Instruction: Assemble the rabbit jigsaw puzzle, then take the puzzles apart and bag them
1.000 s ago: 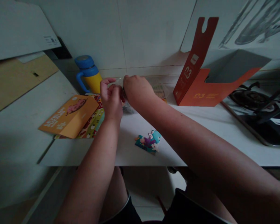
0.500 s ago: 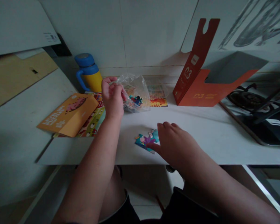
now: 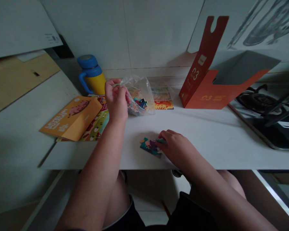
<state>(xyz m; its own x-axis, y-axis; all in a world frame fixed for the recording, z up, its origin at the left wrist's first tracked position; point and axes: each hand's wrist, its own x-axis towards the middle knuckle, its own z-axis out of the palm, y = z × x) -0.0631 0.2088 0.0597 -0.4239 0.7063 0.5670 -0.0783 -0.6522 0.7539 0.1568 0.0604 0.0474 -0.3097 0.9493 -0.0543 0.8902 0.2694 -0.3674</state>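
My left hand (image 3: 117,96) grips the edge of a clear plastic bag (image 3: 148,93) at the back of the white counter. Inside the bag, colourful jigsaw puzzle pieces (image 3: 141,103) show through the film. Close to the front edge lies a small joined section of puzzle (image 3: 149,146), teal, purple and pink. My right hand (image 3: 173,142) is at its right side, thumb and fingers closed on a light teal puzzle piece (image 3: 161,141). The fingers cover part of that piece and the section's right end, so I cannot tell whether the two are joined.
An orange puzzle envelope (image 3: 67,120) rests on colourful printed sheets (image 3: 96,126) at the left. Behind stands a blue and yellow mug (image 3: 95,78). An open orange box (image 3: 207,91) is at the back right, beside a gas stove (image 3: 274,125). A printed card (image 3: 162,98) lies behind the bag.
My right hand has lowered and its fingers have closed on the teal piece at the section's right end. My left hand stays on the bag. The view has shifted slightly.
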